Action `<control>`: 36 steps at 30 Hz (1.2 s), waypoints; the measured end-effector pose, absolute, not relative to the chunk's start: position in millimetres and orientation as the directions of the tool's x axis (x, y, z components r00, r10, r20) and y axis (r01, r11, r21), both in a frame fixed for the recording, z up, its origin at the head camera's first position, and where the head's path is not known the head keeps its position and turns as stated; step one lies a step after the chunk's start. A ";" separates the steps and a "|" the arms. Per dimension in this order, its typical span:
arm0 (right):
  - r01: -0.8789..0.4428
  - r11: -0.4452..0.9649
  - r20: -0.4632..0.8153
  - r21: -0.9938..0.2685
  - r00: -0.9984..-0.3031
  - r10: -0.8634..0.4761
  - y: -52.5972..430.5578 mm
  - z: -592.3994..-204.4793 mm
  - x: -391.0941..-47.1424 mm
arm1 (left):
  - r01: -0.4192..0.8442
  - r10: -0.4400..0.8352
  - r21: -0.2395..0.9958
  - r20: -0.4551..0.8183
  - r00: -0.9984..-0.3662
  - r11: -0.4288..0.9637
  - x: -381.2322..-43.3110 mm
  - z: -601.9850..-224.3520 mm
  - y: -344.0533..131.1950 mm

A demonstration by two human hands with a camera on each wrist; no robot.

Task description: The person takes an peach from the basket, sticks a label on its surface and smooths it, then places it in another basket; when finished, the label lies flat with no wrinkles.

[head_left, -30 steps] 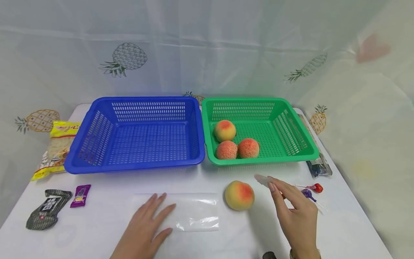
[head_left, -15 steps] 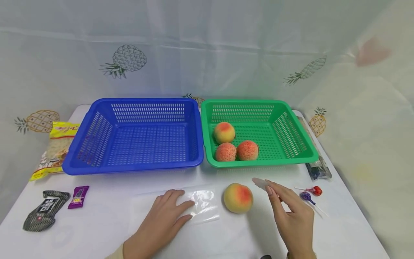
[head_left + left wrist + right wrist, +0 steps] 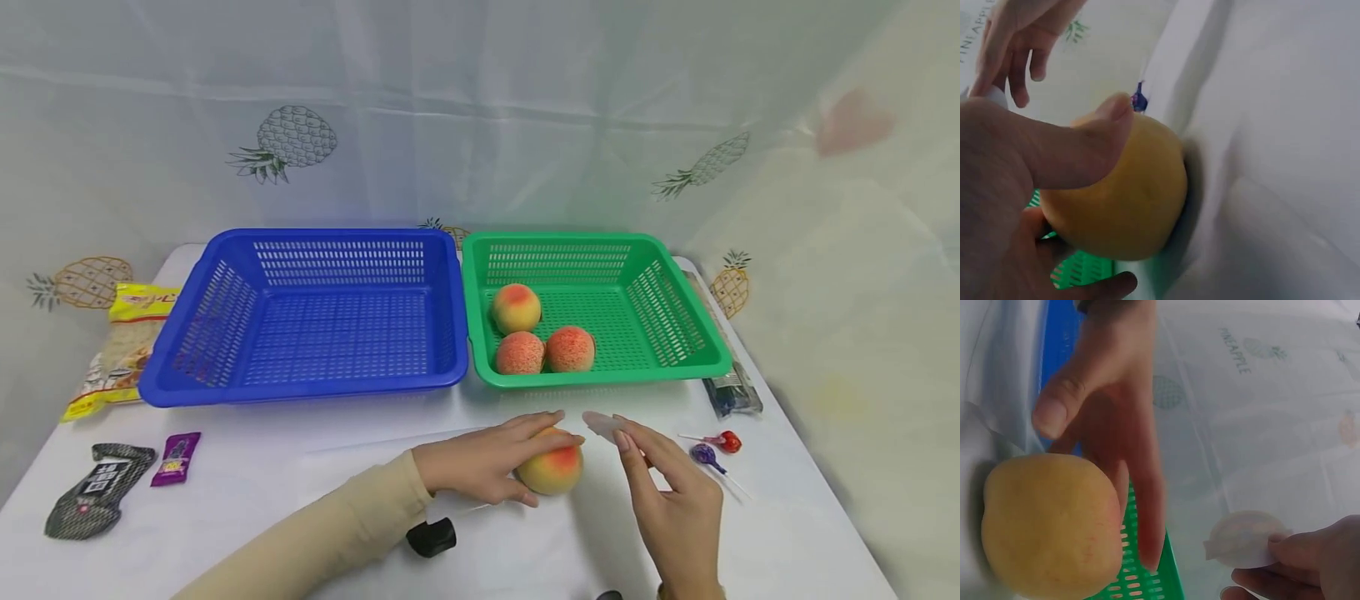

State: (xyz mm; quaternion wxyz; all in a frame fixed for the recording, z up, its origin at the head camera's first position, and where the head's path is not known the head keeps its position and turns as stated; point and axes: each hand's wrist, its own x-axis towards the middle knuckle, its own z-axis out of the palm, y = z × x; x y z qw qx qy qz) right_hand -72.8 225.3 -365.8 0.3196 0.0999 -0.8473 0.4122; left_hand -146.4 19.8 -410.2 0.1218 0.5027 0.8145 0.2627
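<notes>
A yellow peach with a red blush (image 3: 555,468) rests on the white table. Around it my left hand (image 3: 498,458) reaches with spread fingers, the thumb on the near side and fingers over the top; firm contact cannot be made out. In the left wrist view the thumb lies across the peach (image 3: 1138,200). To the peach's right, my right hand (image 3: 671,492) pinches a translucent oval sticker (image 3: 600,425) between thumb and fingers, raised above the table. The right wrist view shows this sticker (image 3: 1244,534) with a small tab. A clear plastic bag (image 3: 352,460) lies flat, partly hidden under my left forearm.
Behind stand a blue basket (image 3: 300,387) and a green basket (image 3: 645,367) holding three peaches. Two lollipops (image 3: 708,457) lie at right. At left are a purple candy packet (image 3: 176,458), a dark sachet (image 3: 97,496) and a yellow snack bag (image 3: 123,350). A dark packet (image 3: 733,392) lies far right.
My left hand has left the plastic bag and moved right to the peach. The right hand stays nearly in place with the sticker.
</notes>
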 end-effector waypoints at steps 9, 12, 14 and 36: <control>-0.456 0.612 0.647 -0.647 -0.753 0.123 225.5 -363.1 -72.3 | 0.634 0.783 0.634 0.070 -0.618 0.443 -148.9 -421.1 38.4; -0.438 0.622 0.645 -0.649 -0.750 0.146 223.1 -356.9 -71.3 | 0.498 0.661 0.722 0.075 -0.746 0.480 -140.1 -417.2 33.0; -0.451 0.622 0.662 -0.640 -0.735 0.149 220.4 -351.4 -71.0 | 0.354 0.577 0.822 0.039 -0.816 0.446 -133.7 -408.7 26.5; -0.780 0.622 0.901 -0.073 -0.319 -0.294 155.4 -306.9 -69.0 | 0.123 0.372 0.991 0.097 -0.923 0.048 -96.2 -346.6 -18.5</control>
